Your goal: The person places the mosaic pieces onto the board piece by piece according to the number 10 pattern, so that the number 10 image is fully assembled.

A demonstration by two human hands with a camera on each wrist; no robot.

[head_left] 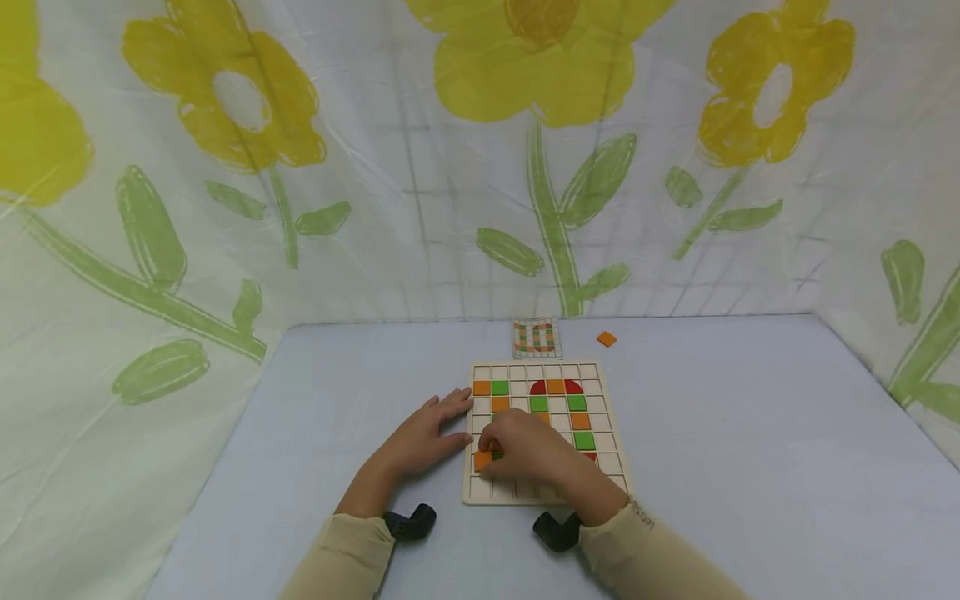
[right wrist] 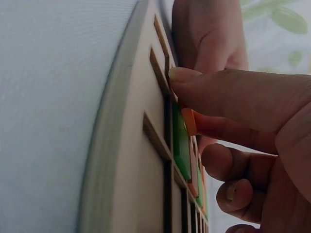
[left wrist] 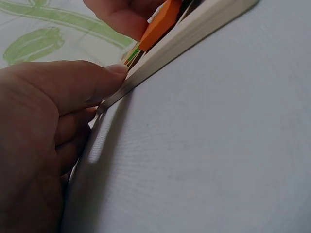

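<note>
A wooden grid board [head_left: 543, 494] lies on the table with orange, green and red pieces in its squares. My right hand [head_left: 528, 446] reaches over its lower left part and pinches an orange square tile [head_left: 482, 461] between thumb and finger. In the left wrist view that orange tile [left wrist: 163, 23] stands tilted above the board's edge. Beside it, in the right wrist view, a green tile [right wrist: 181, 145] sits in its square. My left hand [head_left: 426, 437] rests along the board's left edge, fingers loosely extended, its thumb [left wrist: 109, 77] against the rim.
A small printed pattern card [head_left: 537, 337] lies just behind the board. To its right is a loose orange tile [head_left: 607, 339]. A flower-printed cloth [head_left: 465, 192] hangs behind and beside the table [head_left: 720, 450]. Dark wrist-worn cameras [head_left: 558, 532] stick out from both sleeves.
</note>
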